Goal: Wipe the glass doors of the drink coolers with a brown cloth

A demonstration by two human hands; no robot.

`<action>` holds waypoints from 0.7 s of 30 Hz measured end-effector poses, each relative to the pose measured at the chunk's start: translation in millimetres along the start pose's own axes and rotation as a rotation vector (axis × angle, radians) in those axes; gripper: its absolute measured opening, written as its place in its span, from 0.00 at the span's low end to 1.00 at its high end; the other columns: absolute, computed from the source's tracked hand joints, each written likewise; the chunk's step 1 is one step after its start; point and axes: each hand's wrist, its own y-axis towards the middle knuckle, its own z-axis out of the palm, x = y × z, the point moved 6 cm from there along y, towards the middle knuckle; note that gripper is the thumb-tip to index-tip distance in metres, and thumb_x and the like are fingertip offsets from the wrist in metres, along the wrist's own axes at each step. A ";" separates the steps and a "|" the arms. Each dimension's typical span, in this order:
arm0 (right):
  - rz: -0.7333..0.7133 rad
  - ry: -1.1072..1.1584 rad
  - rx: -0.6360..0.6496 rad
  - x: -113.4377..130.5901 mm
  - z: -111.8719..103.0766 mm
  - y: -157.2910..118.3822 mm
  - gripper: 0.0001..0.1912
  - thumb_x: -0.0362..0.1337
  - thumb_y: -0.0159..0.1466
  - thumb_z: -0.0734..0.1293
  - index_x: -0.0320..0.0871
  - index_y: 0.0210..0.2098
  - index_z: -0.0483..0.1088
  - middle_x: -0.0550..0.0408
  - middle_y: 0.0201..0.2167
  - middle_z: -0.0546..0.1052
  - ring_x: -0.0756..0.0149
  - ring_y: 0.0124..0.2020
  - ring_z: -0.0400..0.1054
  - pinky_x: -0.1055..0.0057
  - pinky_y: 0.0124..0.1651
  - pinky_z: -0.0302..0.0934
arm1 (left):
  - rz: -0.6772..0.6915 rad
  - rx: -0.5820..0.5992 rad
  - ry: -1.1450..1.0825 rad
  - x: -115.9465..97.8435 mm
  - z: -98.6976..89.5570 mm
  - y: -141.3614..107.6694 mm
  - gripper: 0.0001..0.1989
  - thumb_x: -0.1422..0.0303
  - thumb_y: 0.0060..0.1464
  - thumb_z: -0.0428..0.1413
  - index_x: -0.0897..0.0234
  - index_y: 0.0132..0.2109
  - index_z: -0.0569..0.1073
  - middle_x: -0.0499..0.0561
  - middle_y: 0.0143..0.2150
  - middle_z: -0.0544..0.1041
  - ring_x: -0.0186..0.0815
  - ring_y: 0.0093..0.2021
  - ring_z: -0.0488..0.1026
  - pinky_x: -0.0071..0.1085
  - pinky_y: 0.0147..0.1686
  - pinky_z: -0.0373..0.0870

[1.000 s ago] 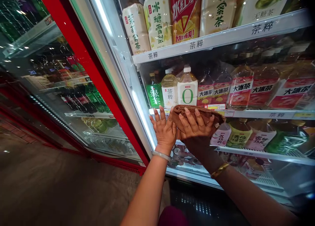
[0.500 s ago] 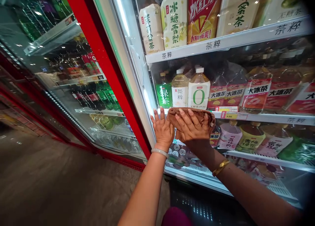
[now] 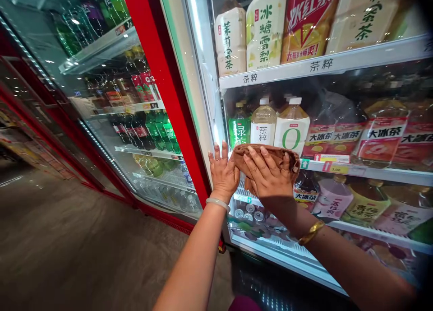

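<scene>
A folded brown cloth (image 3: 241,155) lies against the glass door of a lit drinks fridge. My right hand (image 3: 270,175) presses it there, palm down, with its fingers stretched over the folds. My left hand (image 3: 223,173) rests flat just left of the cloth, at the edge of the door, fingers spread and holding nothing. Behind the glass, above the cloth, stand a green-labelled bottle (image 3: 239,126), a white-labelled bottle (image 3: 263,126) and a bottle with a big green zero (image 3: 292,132). Their lower parts are partly hidden by my hands and the cloth.
A red fridge frame (image 3: 158,76) runs down to my left, beside another glass-fronted fridge with bottles (image 3: 155,126). Large tea bottles (image 3: 265,31) fill the upper shelf. Cans (image 3: 248,214) sit low behind the glass. The brown floor (image 3: 101,252) stretches to the left.
The view has turned left, so the fridges sit further right in it. My right hand and the cloth have shifted a little left relative to the bottles. My left hand stays flat beside them.
</scene>
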 end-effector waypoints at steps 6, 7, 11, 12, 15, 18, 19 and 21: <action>0.026 0.003 -0.108 23.5 20.1 22.7 0.33 0.35 0.71 0.60 0.36 0.74 0.53 0.45 0.73 0.62 0.58 0.80 0.32 0.39 0.77 0.17 | -0.040 -0.017 0.076 17.7 -5.4 33.7 0.32 0.66 0.69 0.49 0.55 0.76 0.54 0.55 0.80 0.43 0.46 0.79 0.29 0.59 0.76 0.31; 0.003 0.008 -0.099 27.0 22.5 19.6 0.32 0.35 0.71 0.60 0.35 0.73 0.54 0.44 0.72 0.63 0.57 0.80 0.32 0.39 0.77 0.19 | -0.035 -0.017 0.082 21.3 -4.8 32.2 0.32 0.66 0.69 0.49 0.55 0.76 0.53 0.55 0.80 0.43 0.46 0.79 0.29 0.59 0.76 0.32; -0.172 0.033 -0.023 23.9 18.1 3.2 0.30 0.35 0.72 0.57 0.33 0.72 0.57 0.46 0.72 0.64 0.59 0.80 0.34 0.46 0.79 0.18 | -0.046 -0.033 0.059 28.9 -2.2 11.0 0.34 0.66 0.68 0.51 0.53 0.77 0.51 0.55 0.80 0.40 0.47 0.79 0.32 0.59 0.75 0.38; -0.205 0.041 0.004 19.1 15.2 2.7 0.30 0.34 0.72 0.56 0.34 0.72 0.57 0.47 0.72 0.63 0.61 0.80 0.34 0.49 0.79 0.17 | -0.047 -0.032 0.043 27.9 -2.1 7.8 0.34 0.67 0.68 0.51 0.53 0.77 0.50 0.55 0.80 0.40 0.47 0.79 0.33 0.59 0.75 0.39; -0.176 0.048 0.020 3.6 5.9 19.0 0.31 0.34 0.72 0.56 0.36 0.74 0.54 0.48 0.73 0.62 0.63 0.80 0.34 0.48 0.79 0.18 | -0.041 -0.038 -0.006 20.6 -6.9 17.6 0.34 0.68 0.69 0.49 0.52 0.77 0.49 0.54 0.80 0.40 0.47 0.79 0.34 0.59 0.75 0.40; -0.081 0.047 -0.040 2.8 3.4 48.2 0.35 0.34 0.72 0.58 0.36 0.75 0.48 0.45 0.73 0.61 0.59 0.79 0.37 0.42 0.78 0.18 | -0.073 -0.077 -0.033 20.5 -17.5 46.9 0.33 0.66 0.70 0.47 0.54 0.77 0.48 0.54 0.81 0.40 0.46 0.80 0.32 0.58 0.76 0.38; -0.062 0.047 -0.055 6.3 4.5 55.6 0.36 0.34 0.71 0.59 0.35 0.76 0.47 0.44 0.73 0.61 0.58 0.79 0.39 0.41 0.78 0.18 | -0.083 -0.092 -0.036 22.8 -20.9 55.4 0.33 0.65 0.70 0.47 0.55 0.78 0.48 0.55 0.81 0.40 0.46 0.80 0.32 0.57 0.76 0.38; -0.062 0.041 -0.063 15.5 8.2 62.5 0.35 0.34 0.71 0.58 0.35 0.76 0.47 0.43 0.73 0.61 0.55 0.78 0.42 0.40 0.77 0.22 | -0.079 -0.107 -0.033 29.1 -25.8 64.4 0.32 0.64 0.71 0.45 0.57 0.78 0.48 0.56 0.81 0.41 0.46 0.80 0.32 0.57 0.76 0.37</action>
